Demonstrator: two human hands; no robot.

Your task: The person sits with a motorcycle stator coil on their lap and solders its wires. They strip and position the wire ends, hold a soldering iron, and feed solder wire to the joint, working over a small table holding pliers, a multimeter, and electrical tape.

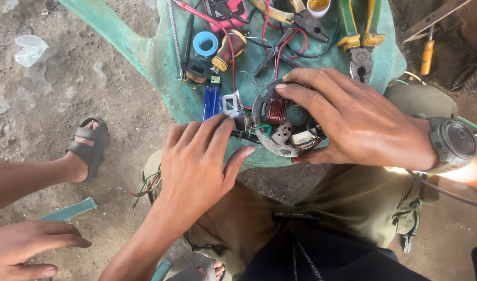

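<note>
**Two hands on a round stator plate at the near edge of a green bench**

Nearest the camera are the person's lap in olive trousers and, at the near left, another person's hand and a foot in a grey sandal on the dirt floor. The left hand lies palm down with its fingers pressed together, their tips touching the black connector on the left side of the round stator plate. The right hand, with a dark watch on its wrist, arches over the plate from the right, fingers spread and curled round its rim, thumb under the near edge. The plate, bearing a copper coil, sits at the near edge of the green plastic bench. Just left of it lie a blue lighter and a small white clip. Farther off are a blue tape roll, a wooden-handled tool, red leads and yellow-and-green pliers.
</note>
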